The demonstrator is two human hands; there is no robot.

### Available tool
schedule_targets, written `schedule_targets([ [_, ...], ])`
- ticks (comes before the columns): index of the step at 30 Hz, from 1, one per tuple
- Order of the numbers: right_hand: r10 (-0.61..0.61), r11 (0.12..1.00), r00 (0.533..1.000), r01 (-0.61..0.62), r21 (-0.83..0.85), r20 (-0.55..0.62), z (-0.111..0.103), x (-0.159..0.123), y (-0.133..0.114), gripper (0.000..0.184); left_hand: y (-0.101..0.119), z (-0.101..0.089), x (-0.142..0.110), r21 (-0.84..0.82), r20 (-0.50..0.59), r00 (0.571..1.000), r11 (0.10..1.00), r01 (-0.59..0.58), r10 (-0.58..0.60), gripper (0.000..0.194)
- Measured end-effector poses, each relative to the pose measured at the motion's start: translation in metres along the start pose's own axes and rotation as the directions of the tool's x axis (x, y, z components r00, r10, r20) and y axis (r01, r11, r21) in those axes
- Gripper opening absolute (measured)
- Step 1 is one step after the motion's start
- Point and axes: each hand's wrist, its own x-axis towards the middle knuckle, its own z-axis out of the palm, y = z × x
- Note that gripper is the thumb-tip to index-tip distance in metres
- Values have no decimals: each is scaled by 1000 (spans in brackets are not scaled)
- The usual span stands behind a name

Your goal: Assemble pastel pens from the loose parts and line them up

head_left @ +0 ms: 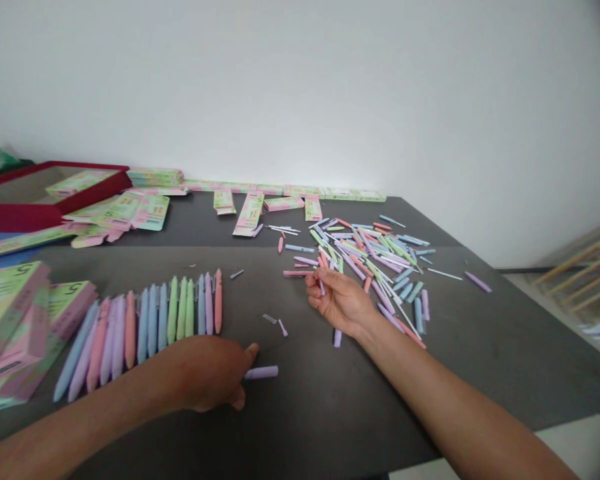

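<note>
My left hand point(217, 373) is closed low over the table, and a purple pen barrel point(263, 372) sticks out to the right between its thumb and fingers. My right hand point(341, 298) pinches a small purple pen part point(322, 287) at the left edge of a loose pile of pen parts point(365, 253). Close to those fingertips lies a pink pen barrel point(297, 273). Assembled pens point(173, 310) in blue, purple, pink and green lie side by side in a row beyond my left forearm. Between the hands rest a small purple piece point(283, 327) and a clear piece point(269, 319).
Pink-and-green boxes point(70, 300) are stacked at the left. A dark red tray point(95, 190) stands at the back left, with flattened cartons point(130, 210) before it. More boxes point(340, 193) line the wall. A wooden rack point(585, 267) is beyond the table's right edge.
</note>
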Motion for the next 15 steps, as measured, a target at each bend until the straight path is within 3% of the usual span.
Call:
schedule_targets([
  [5, -18, 1000, 999, 18, -14, 28, 0, 0, -1, 2, -1, 0, 0, -17, -17, 1000, 1000, -21, 21, 72],
  [10, 13, 999, 1000, -12, -39, 27, -1, 1, 2, 12, 0, -2, -1, -3, 11, 1000, 1000, 1, -1, 73],
  [15, 29, 999, 1000, -29, -30, 6, -1, 2, 3, 8, -1, 1, 1, -1, -5, 1000, 1000, -10, 10, 73],
])
